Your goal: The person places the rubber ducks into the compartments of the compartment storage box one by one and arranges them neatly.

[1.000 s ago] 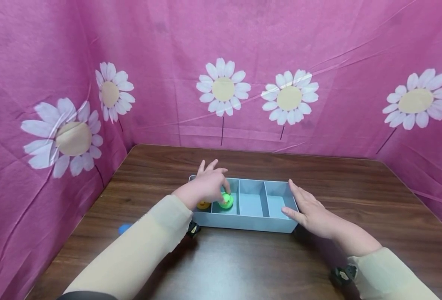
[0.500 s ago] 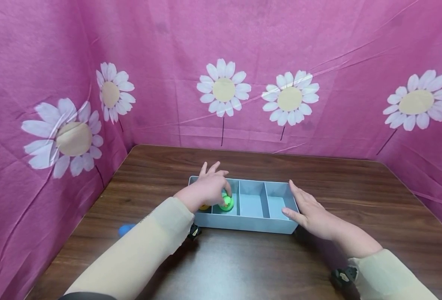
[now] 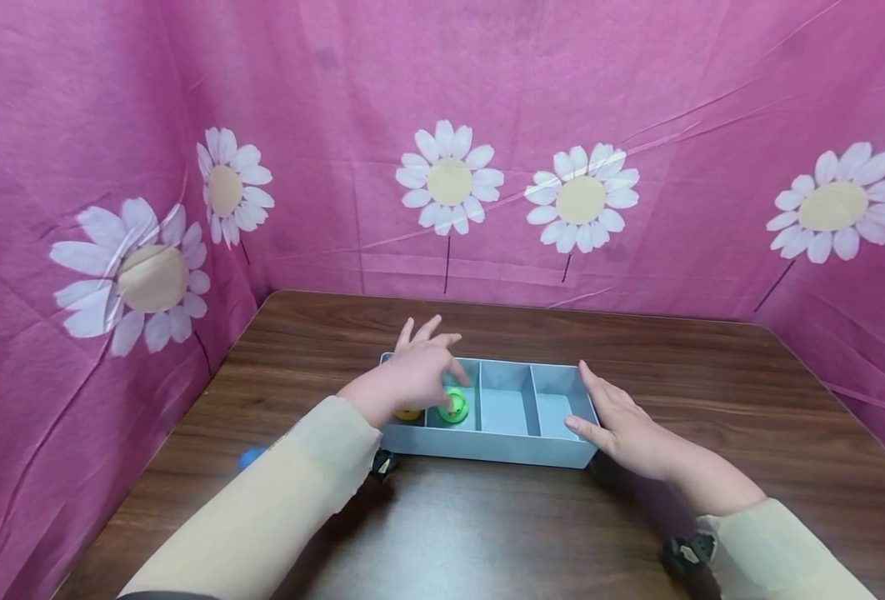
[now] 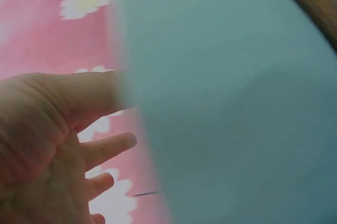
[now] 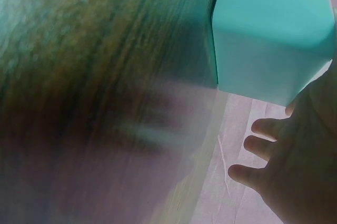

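A small green toy duck (image 3: 454,407) sits in the second compartment from the left of a pale blue divided box (image 3: 495,447). My left hand (image 3: 405,377) reaches over the box's left end, thumb and index finger spread apart around the duck. The other fingers are raised. In the left wrist view, the box wall (image 4: 226,97) hides the tips of that hand's thumb. Part of a yellow toy duck (image 3: 408,414) shows in the leftmost compartment beneath my left hand. My right hand (image 3: 622,421) rests with straight fingers against the box's right end.
A blue object (image 3: 250,457) lies on the wooden table (image 3: 487,533), mostly hidden by my left sleeve. The box's two right compartments hold nothing visible. A pink curtain (image 3: 322,167) with daisies stands behind the table and at its sides.
My left index finger and thumb, earlier pinching the green duck, have parted and let it go. The left hand has lifted slightly. My right hand and the box have stayed put.
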`<action>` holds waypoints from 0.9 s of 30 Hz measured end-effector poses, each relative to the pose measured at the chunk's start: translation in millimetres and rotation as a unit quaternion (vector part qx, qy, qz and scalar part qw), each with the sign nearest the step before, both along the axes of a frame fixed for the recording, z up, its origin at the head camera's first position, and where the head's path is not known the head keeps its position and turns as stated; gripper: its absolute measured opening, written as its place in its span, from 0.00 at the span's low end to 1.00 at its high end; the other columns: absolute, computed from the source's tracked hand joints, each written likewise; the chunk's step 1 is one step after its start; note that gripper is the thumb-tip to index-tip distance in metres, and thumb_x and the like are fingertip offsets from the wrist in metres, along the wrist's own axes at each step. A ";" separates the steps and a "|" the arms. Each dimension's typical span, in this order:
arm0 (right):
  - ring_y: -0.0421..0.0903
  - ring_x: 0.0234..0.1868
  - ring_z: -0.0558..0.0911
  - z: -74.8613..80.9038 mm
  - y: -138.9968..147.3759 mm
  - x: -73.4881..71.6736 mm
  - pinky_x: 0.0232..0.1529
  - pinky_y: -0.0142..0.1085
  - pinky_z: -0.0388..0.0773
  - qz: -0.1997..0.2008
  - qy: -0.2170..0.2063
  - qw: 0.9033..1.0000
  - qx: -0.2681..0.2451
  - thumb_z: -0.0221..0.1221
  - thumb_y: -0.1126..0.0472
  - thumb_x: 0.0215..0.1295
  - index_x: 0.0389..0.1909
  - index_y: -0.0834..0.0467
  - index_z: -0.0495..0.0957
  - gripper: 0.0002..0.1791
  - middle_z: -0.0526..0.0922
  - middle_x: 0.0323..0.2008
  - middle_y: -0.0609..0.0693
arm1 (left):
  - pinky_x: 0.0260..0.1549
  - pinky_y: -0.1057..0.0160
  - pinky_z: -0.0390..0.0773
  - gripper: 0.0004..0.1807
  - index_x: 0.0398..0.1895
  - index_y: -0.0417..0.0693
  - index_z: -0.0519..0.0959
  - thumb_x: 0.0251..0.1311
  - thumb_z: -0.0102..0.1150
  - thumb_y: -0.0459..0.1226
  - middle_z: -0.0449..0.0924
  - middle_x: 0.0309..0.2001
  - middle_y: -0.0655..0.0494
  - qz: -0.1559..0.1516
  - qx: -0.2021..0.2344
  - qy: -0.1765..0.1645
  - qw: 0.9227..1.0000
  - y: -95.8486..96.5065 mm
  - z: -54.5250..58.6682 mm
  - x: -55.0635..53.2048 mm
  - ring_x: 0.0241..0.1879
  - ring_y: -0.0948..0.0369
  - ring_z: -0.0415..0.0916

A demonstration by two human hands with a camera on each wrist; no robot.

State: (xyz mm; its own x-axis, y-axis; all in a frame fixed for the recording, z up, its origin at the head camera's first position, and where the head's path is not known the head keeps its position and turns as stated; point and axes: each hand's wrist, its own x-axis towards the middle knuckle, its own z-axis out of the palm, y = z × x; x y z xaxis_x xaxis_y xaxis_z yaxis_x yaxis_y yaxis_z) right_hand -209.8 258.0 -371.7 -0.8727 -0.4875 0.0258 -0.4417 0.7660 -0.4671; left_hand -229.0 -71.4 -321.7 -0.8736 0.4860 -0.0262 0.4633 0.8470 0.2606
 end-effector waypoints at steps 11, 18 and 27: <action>0.73 0.71 0.47 1.3 -2.2 -0.1 0.63 0.70 0.46 0.006 -0.009 1.000 -0.007 0.53 0.44 0.73 0.78 0.60 0.34 0.49 0.46 0.74 0.70 | 0.66 0.35 0.26 0.16 0.43 0.61 0.89 0.49 0.78 0.41 0.59 0.74 0.52 0.032 0.144 0.104 0.984 -89.0 37.9 52.6 0.76 0.46 0.34; 0.73 0.71 0.48 -4.6 -1.0 -2.0 0.62 0.70 0.47 0.006 -0.006 1.000 -0.026 0.55 0.45 0.72 0.78 0.60 0.34 0.49 0.46 0.74 0.71 | 0.63 0.29 0.28 0.17 0.44 0.54 0.89 0.48 0.78 0.40 0.63 0.70 0.43 0.096 0.197 0.105 0.970 -162.0 9.7 92.4 0.74 0.38 0.37; 0.74 0.71 0.45 -1.4 -2.5 -2.3 0.61 0.72 0.45 0.010 -0.033 0.999 -0.034 0.53 0.45 0.74 0.78 0.57 0.31 0.49 0.43 0.75 0.69 | 0.58 0.24 0.31 0.19 0.44 0.51 0.88 0.46 0.78 0.40 0.63 0.68 0.37 0.138 0.216 0.087 0.963 -215.1 -27.6 135.7 0.71 0.30 0.37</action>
